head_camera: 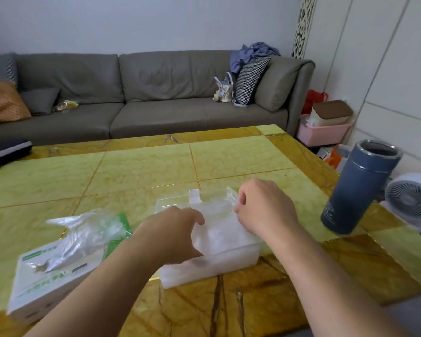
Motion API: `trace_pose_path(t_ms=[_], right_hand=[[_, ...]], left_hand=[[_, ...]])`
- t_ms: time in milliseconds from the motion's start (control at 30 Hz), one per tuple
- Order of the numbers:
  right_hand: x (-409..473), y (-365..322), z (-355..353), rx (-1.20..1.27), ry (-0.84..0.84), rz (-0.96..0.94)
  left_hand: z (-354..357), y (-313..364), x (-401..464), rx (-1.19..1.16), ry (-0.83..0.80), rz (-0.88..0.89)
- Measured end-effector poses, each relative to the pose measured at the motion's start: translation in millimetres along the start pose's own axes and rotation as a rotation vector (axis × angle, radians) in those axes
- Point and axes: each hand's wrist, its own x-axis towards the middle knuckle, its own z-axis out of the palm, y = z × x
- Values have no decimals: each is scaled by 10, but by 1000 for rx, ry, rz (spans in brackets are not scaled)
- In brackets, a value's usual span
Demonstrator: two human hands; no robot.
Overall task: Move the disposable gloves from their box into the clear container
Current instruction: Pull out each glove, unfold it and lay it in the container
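Both hands over the clear container point(209, 266) on the table point(141, 171), left hand point(178, 229) and right hand point(260, 205) pinching the gloves point(219, 229) bunched inside it, glove box point(46, 276) to the left with more gloves point(88, 229) spilling out

Surface: we see a table point(141, 166) topped with yellow-green marble-look tiles, gold seams, brown veined border.
Near centre: we note a clear container point(231, 260) standing on the border, packed with crumpled clear gloves point(219, 229).
Left front: we note a white and green glove box point(49, 278) lying flat, loose clear plastic point(83, 229) spilling from its top.
Right edge: we log a dark blue tumbler point(360, 188), upright, lid off, well apart from the container.
Far left edge: we see a dark flat object point(5, 148); kind unclear.
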Motion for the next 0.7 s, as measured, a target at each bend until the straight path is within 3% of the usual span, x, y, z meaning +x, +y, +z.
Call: trace_pose_path(t_ms=[267,400,533,700], right_hand=[[-64,-103,-27,-65,-81,18],[-189,-347,-214,64,-43,-173],[-321,-603,-208,248,-307,-166],[-214,-433,-52,6,-506,-140]], left_hand=[[54,90,175,39,-172,-3],[96,119,199,65,-201,36],[145,129,195,132,-198,84],[140,35,145,35,-149,121]])
